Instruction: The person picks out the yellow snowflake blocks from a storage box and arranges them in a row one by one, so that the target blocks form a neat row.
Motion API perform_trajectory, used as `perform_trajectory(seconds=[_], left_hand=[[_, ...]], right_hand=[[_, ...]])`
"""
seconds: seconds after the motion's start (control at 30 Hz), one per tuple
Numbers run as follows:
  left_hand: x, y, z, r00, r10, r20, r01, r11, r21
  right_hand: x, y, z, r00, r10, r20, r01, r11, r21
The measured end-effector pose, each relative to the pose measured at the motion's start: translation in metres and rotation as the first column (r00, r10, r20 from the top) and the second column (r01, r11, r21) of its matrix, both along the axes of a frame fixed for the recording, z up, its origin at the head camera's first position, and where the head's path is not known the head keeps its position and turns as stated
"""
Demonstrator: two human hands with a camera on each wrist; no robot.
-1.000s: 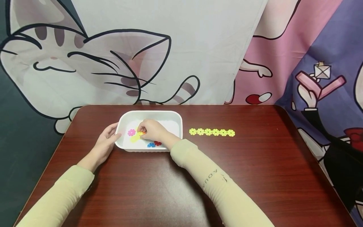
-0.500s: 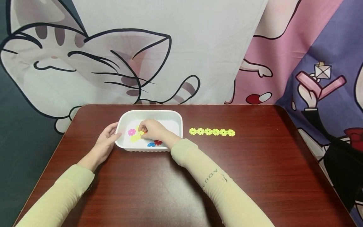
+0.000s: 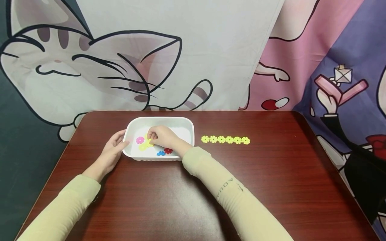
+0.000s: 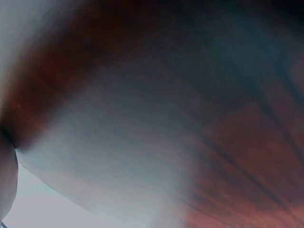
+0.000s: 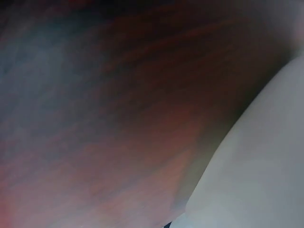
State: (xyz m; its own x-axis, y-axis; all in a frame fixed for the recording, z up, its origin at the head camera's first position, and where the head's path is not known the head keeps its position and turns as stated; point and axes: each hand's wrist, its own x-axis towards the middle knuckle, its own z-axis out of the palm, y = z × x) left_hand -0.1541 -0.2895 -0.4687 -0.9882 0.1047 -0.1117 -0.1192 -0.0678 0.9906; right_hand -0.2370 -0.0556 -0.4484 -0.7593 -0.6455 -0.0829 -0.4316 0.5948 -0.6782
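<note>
In the head view a white plastic tray stands on the table, left of centre. My left hand grips its left end, thumb over the rim and fingers along the outside. Inside the tray, my right hand has curled fingers and pinches a yellow flower-shaped disc; the fingertips partly cover it. Around it lie more yellow discs, a pink disc, a blue disc and a red disc. Both wrist views are dark and blurred and show no discs.
Right of the tray, a straight row of several yellow flower discs lies on the reddish-brown table. A printed cat curtain hangs behind the table's far edge.
My right fingers shift slightly over the yellow discs, and an orange bit seen beside them earlier is now hidden. The left hand, the tray and the row stay put.
</note>
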Motion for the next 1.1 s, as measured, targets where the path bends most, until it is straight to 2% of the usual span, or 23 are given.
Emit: perform_trajectory(seconds=[0.17,0.4,0.73,1.1], left_hand=[[0.000,0.001,0.000,1.000,0.000,0.001,0.000,1.000,0.015],[0.001,0.000,0.001,1.000,0.002,0.003,-0.002,1.000,0.007],[0.000,0.001,0.001,1.000,-0.003,0.001,0.003,1.000,0.013],[0.001,0.000,0.001,1.000,-0.005,-0.003,0.005,1.000,0.008]], right_hand=[[0.000,0.000,0.000,0.999,-0.014,0.029,0.015,0.999,-0.031],[-0.001,0.006,0.007,0.993,-0.051,0.106,0.065,0.989,-0.132],[-0.005,0.027,0.015,0.991,-0.084,0.102,0.103,0.974,-0.201],[-0.004,0.052,0.028,0.977,-0.150,0.148,0.184,0.951,-0.248]])
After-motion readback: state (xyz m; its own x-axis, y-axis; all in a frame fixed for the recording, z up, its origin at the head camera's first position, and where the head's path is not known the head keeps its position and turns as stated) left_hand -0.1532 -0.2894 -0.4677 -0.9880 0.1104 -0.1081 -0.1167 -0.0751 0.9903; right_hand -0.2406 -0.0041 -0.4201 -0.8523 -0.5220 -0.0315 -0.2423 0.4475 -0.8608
